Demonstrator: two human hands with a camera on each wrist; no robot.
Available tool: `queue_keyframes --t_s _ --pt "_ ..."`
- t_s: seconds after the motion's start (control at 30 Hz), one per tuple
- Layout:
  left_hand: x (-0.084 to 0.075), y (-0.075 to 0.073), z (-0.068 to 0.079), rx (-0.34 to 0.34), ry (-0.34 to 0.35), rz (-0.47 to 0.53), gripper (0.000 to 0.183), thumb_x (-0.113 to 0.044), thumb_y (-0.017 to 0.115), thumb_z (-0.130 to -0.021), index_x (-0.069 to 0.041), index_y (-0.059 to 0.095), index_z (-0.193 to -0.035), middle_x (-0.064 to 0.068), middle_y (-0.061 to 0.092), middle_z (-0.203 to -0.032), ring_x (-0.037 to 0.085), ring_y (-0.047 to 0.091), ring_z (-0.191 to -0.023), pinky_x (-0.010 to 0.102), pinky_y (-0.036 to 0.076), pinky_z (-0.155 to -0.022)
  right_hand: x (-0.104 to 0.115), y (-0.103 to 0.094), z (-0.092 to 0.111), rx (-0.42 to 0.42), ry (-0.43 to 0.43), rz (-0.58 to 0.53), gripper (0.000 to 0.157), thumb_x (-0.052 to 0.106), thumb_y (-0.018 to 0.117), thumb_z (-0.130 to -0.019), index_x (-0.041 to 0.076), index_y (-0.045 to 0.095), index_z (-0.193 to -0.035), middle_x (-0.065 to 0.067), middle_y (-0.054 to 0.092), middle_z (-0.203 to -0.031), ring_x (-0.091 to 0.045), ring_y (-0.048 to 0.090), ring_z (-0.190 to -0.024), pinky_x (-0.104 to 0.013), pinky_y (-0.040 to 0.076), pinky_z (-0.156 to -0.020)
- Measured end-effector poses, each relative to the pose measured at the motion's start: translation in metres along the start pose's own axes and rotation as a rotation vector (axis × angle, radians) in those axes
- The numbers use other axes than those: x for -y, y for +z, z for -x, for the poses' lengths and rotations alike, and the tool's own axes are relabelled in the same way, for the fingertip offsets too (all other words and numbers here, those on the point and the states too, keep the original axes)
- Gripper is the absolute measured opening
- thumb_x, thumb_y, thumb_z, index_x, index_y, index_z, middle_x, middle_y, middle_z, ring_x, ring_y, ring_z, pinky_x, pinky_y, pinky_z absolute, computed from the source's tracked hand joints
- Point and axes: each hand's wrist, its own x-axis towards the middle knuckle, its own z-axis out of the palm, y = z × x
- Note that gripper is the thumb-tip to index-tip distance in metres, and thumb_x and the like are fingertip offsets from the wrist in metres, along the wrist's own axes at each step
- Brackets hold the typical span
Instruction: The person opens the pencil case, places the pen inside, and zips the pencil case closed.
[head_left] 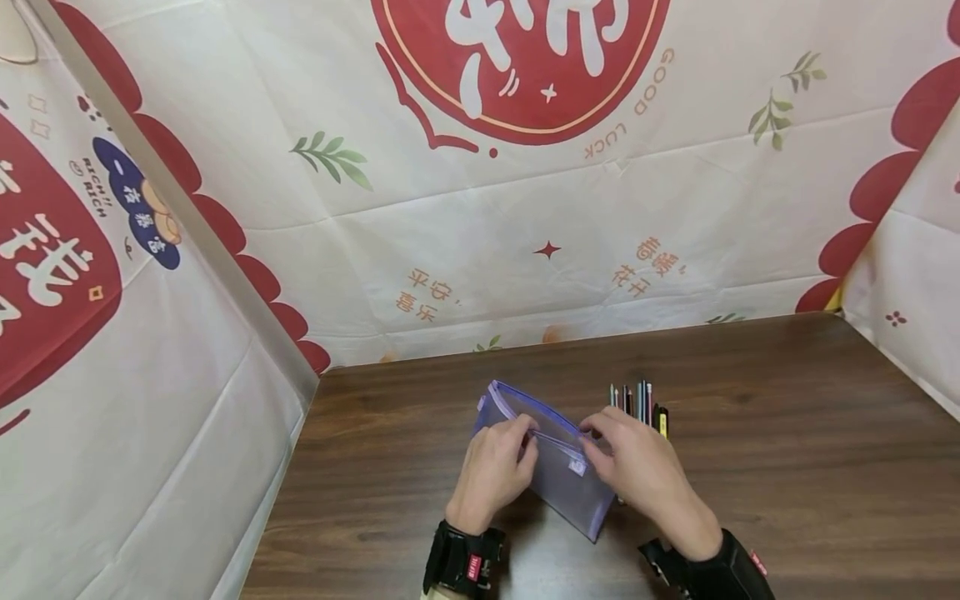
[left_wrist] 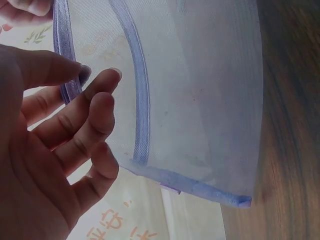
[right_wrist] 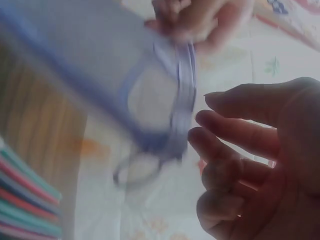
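A translucent purple mesh zipper pouch (head_left: 566, 496) is held tilted above the table. My left hand (head_left: 493, 467) pinches its zippered top edge between thumb and index finger, the other fingers loosely bent in the left wrist view. Close to the far end of that edge is my right hand (head_left: 648, 467). In the right wrist view its fingers (right_wrist: 220, 142) are parted, with a small gap to the blurred zipper band (right_wrist: 185, 95). A loop (right_wrist: 137, 170) hangs at that corner. Whether anything lies inside the pouch, I cannot tell.
Several pens and pencils (head_left: 641, 400) lie on the brown wooden table (head_left: 390, 467), just beyond my right hand and partly hidden by it. White printed cloth (head_left: 465, 200) walls off the back and both sides. Each wrist wears a black strap (head_left: 463, 560).
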Motion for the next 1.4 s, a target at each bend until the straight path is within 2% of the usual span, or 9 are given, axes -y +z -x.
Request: queue_keyframes --t_s 0.2,0.4,0.57,0.73,1.07,1.27,1.4 --pt "0.000 -0.002 0.000 -0.020 0.013 0.003 0.008 -0.013 0.062 -0.085 -0.013 0.064 -0.092 -0.006 0.061 -0.071 0.001 0.045 -0.053 0.016 0.037 -0.047 -0.021 -0.014 -0.001 0.006 0.076 -0.025 0.012 0.009 0.071 -0.076 0.006 0.070 -0.088 -0.004 0.064 -0.078 -0.011 0.054 -0.061 -0.030 0.045 -0.049" --pt "0.002 -0.001 0.001 -0.065 0.026 0.029 0.008 -0.012 0.062 -0.084 -0.012 0.064 -0.092 -0.006 0.062 -0.069 0.000 0.044 -0.051 0.015 0.037 -0.046 -0.046 -0.022 -0.001 0.080 0.150 -0.048 0.013 0.007 0.069 -0.078 0.001 0.069 -0.090 -0.005 0.063 -0.074 -0.013 0.053 -0.062 -0.033 0.046 -0.053" --pt "0.006 -0.001 0.001 -0.085 0.006 0.055 0.008 -0.011 0.061 -0.085 -0.012 0.064 -0.093 -0.005 0.064 -0.070 -0.001 0.044 -0.050 0.015 0.037 -0.045 -0.068 -0.029 0.002 0.120 0.253 -0.042 0.013 0.008 0.066 -0.081 -0.002 0.067 -0.089 -0.007 0.063 -0.072 -0.016 0.053 -0.062 -0.036 0.045 -0.054" --pt "0.006 -0.003 0.002 -0.066 -0.023 0.090 0.009 -0.012 0.060 -0.087 -0.011 0.064 -0.095 -0.003 0.066 -0.072 0.000 0.045 -0.050 0.015 0.037 -0.044 -0.084 -0.030 0.006 0.172 0.352 -0.039 0.014 0.009 0.064 -0.084 -0.004 0.065 -0.089 -0.009 0.061 -0.073 -0.020 0.052 -0.063 -0.037 0.043 -0.055" --pt "0.009 -0.004 0.001 -0.070 -0.052 0.174 0.011 -0.008 0.058 -0.088 -0.007 0.063 -0.097 0.000 0.065 -0.070 0.001 0.049 -0.051 0.016 0.041 -0.045 -0.100 -0.028 0.011 0.296 0.447 -0.059 0.018 0.012 0.061 -0.087 -0.005 0.063 -0.090 -0.013 0.061 -0.076 -0.022 0.051 -0.064 -0.037 0.043 -0.053" --pt "0.012 -0.006 0.003 -0.021 -0.079 0.178 0.011 -0.009 0.058 -0.088 -0.008 0.064 -0.098 -0.001 0.064 -0.068 0.000 0.046 -0.048 0.015 0.039 -0.043 -0.103 -0.025 0.012 0.370 0.523 -0.080 0.018 0.012 0.058 -0.088 -0.006 0.063 -0.092 -0.014 0.062 -0.078 -0.023 0.052 -0.065 -0.038 0.045 -0.056" --pt "0.013 -0.008 0.004 0.017 -0.095 0.170 0.011 -0.012 0.058 -0.088 -0.010 0.064 -0.097 -0.003 0.062 -0.067 -0.001 0.045 -0.048 0.015 0.037 -0.042 -0.105 -0.021 0.014 0.391 0.562 -0.094 0.018 0.012 0.057 -0.089 -0.005 0.062 -0.090 -0.012 0.061 -0.076 -0.022 0.051 -0.064 -0.036 0.043 -0.055"
